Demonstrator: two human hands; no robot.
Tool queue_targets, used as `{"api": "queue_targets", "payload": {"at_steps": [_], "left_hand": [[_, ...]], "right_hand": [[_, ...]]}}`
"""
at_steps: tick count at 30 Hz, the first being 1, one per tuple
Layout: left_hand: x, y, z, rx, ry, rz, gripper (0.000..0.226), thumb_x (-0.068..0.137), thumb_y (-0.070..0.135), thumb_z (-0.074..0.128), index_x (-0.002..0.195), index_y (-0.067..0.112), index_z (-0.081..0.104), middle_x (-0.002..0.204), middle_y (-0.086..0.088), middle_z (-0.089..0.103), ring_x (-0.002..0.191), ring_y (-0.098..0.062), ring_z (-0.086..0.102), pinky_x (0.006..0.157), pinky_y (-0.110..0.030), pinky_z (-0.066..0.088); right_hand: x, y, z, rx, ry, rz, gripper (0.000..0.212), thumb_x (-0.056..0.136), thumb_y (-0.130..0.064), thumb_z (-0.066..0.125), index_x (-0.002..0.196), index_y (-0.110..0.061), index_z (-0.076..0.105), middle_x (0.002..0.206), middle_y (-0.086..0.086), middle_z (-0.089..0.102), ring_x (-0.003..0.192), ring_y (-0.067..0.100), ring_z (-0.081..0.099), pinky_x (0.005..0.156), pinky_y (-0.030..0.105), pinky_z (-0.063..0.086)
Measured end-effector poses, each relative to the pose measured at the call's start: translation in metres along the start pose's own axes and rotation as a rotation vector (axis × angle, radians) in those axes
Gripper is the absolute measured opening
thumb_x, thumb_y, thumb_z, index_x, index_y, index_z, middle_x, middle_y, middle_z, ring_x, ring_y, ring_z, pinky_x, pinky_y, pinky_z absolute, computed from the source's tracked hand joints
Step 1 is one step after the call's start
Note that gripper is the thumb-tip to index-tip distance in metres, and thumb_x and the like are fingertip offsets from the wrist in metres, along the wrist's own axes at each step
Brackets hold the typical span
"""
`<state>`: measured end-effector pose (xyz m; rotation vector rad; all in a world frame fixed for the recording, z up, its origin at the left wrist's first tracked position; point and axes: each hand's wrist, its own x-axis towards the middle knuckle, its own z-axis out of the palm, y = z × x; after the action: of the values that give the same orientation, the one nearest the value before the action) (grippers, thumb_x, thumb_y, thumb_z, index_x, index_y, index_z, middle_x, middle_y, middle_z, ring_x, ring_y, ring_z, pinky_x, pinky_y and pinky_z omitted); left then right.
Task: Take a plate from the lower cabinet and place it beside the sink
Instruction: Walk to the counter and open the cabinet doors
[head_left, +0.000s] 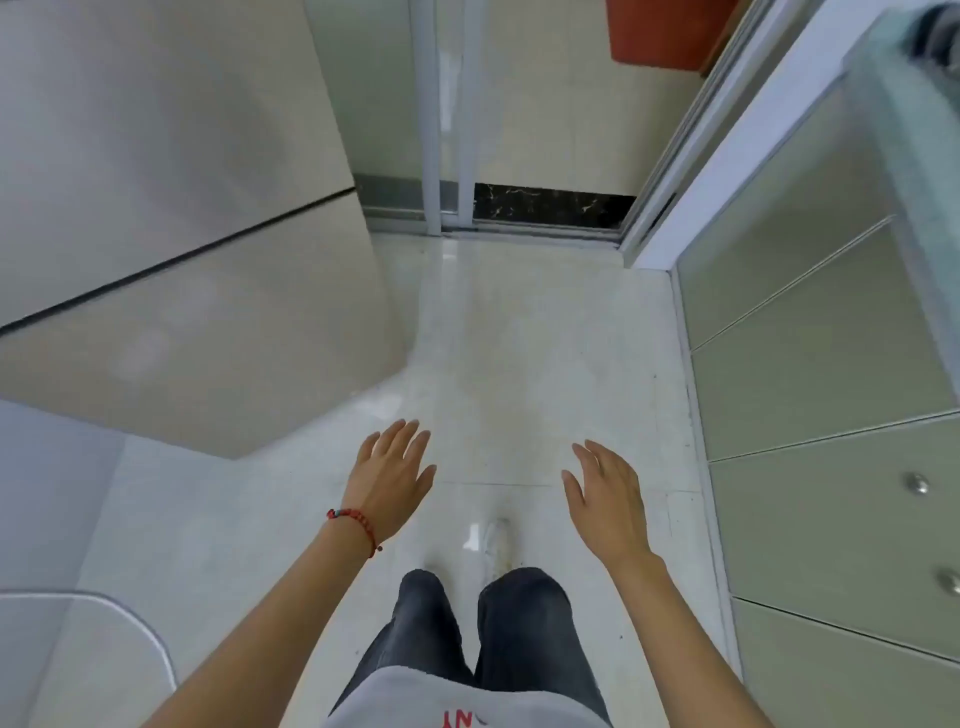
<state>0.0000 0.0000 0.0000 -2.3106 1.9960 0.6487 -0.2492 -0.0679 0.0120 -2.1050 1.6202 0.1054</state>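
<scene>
My left hand (390, 470), with a red bead bracelet at the wrist, is held out over the pale floor with its fingers spread and nothing in it. My right hand (605, 493) hangs beside it, also empty with fingers apart. The lower cabinet (831, 395) runs along the right side, its grey-green fronts all closed, two round metal knobs (917, 484) showing on the nearer fronts. No plate and no sink are in view.
A tall pale appliance or cabinet (171, 260) fills the left. A glass sliding door (447, 130) with a dark marble threshold (553, 205) stands ahead. A curved glass edge (104, 649) sits at lower left. My legs and one white shoe (496, 540) are below.
</scene>
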Motion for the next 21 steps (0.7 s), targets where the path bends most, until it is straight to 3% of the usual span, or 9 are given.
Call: {"api": "queue_targets", "payload": {"at_steps": [10, 21], "left_hand": [[0.152, 0.047, -0.033, 0.004, 0.047, 0.108, 0.048, 0.093, 0.035, 0.038, 0.134, 0.010, 0.035, 0.145, -0.011, 0.038, 0.137, -0.026, 0.027, 0.113, -0.043, 0.024], [0.335, 0.137, -0.084, 0.049, -0.028, 0.206, 0.050, 0.094, 0.038, 0.032, 0.139, 0.014, 0.026, 0.151, -0.007, 0.027, 0.140, -0.022, 0.018, 0.115, -0.039, 0.014]], "right_hand": [[0.112, 0.052, -0.056, 0.022, 0.095, 0.074, 0.043, 0.096, -0.028, 0.040, 0.134, -0.010, 0.039, 0.144, 0.013, 0.040, 0.133, 0.026, 0.035, 0.112, 0.035, 0.023], [0.240, 0.123, -0.143, 0.116, 0.127, 0.184, 0.042, 0.095, -0.026, 0.043, 0.133, -0.008, 0.041, 0.142, 0.015, 0.042, 0.132, 0.027, 0.036, 0.112, 0.036, 0.022]]}}
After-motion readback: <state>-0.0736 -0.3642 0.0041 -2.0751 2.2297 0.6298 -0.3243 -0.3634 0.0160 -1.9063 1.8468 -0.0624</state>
